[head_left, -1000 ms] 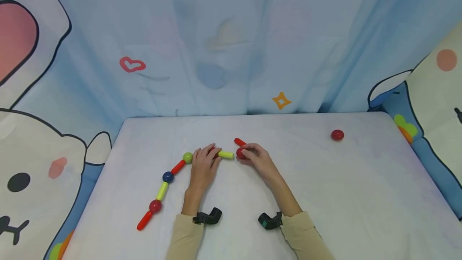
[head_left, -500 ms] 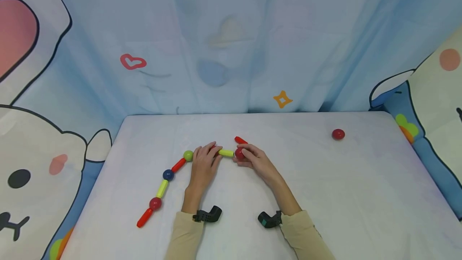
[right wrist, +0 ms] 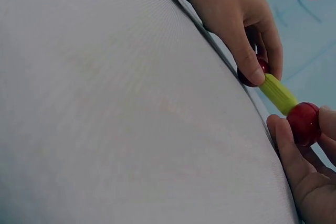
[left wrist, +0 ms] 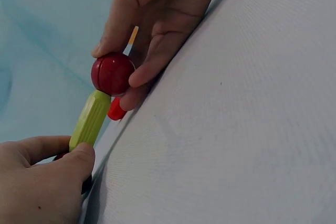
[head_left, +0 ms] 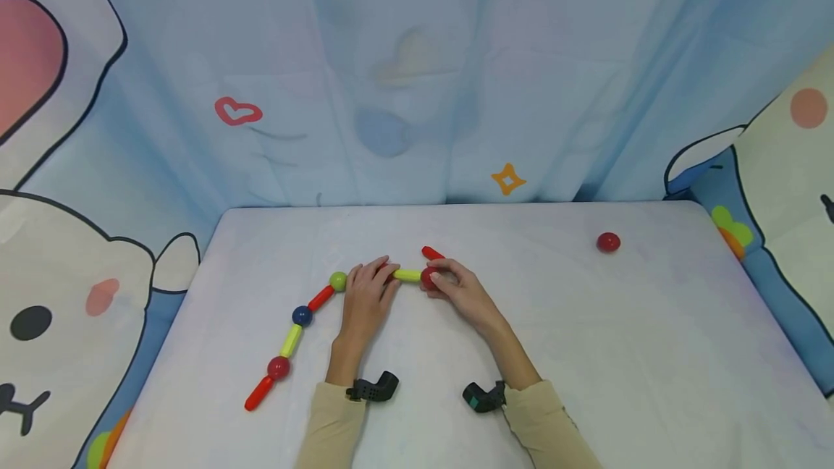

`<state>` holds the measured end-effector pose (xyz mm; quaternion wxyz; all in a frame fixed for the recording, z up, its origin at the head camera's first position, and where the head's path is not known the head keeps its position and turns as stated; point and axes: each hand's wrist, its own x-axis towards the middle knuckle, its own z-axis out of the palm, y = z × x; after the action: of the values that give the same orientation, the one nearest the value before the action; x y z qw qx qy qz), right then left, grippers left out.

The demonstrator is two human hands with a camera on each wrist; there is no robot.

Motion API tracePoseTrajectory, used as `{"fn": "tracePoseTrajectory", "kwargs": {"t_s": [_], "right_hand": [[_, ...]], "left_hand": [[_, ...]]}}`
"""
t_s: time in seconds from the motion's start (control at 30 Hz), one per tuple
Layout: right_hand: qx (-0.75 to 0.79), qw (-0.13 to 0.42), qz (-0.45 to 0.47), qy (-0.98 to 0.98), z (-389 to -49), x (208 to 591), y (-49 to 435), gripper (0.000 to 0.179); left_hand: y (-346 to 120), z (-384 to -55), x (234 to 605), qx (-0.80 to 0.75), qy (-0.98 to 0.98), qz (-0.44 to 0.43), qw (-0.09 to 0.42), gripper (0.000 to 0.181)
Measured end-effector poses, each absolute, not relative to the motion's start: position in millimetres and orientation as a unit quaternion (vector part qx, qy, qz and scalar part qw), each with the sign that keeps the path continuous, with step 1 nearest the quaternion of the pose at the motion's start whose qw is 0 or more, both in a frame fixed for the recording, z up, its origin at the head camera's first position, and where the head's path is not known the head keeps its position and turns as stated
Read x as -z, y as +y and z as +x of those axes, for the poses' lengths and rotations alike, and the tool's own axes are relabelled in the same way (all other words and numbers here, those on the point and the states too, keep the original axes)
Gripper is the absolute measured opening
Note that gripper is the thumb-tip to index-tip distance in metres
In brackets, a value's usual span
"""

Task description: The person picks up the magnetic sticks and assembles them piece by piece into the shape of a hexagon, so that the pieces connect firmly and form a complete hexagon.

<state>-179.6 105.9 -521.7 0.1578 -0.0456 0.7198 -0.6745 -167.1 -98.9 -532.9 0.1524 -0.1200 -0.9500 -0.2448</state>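
A chain of coloured toy rods and balls curves up the left of the white table in the head view, with a green ball [head_left: 338, 281] and a blue ball [head_left: 302, 315] along it. My left hand [head_left: 367, 299] covers part of it. Its thumb and finger pinch a yellow-green rod [left wrist: 90, 119] near one end, by a red ball [right wrist: 249, 74] partly hidden in the fingers. My right hand [head_left: 468, 295] pinches another red ball [left wrist: 113, 74] between thumb and fingers, the ball against the rod's other end. A red rod [head_left: 432, 253] shows just beyond the right fingers.
Far to the right lies a single red ball [head_left: 609, 242] on the table [head_left: 625, 353]. The chain's near end is a red rod [head_left: 259, 394] joined to a red ball [head_left: 279, 368]. A blue printed curtain [head_left: 417, 78] hangs behind the table's back edge.
My right hand has shifted slightly left, bringing its red ball from a small gap up to the end of the yellow-green rod. The left hand has stayed in place.
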Motion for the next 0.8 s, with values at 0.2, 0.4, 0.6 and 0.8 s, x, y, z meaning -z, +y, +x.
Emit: {"fn": "tracePoseTrajectory", "kwargs": {"t_s": [0.2, 0.4, 0.6, 0.8], "right_hand": [[0.687, 0.171, -0.031, 0.705, -179.7, 521.8, 106.2, 0.039], [0.690, 0.175, -0.026, 0.702, -179.4, 521.7, 106.3, 0.038], [0.686, 0.176, -0.040, 0.705, -178.9, 521.9, 106.4, 0.041], [0.672, 0.172, -0.072, 0.717, -178.4, 520.8, 105.8, 0.039]], "left_hand": [[-99.1, -167.5, 532.1, 0.245, -0.948, -0.125, 0.158, 0.031], [-98.7, -167.6, 533.2, 0.247, -0.948, -0.125, 0.160, 0.031], [-97.3, -166.7, 532.0, 0.230, -0.947, -0.146, 0.172, 0.035], [-96.2, -165.5, 529.7, 0.216, -0.936, -0.206, 0.186, 0.036]]}}
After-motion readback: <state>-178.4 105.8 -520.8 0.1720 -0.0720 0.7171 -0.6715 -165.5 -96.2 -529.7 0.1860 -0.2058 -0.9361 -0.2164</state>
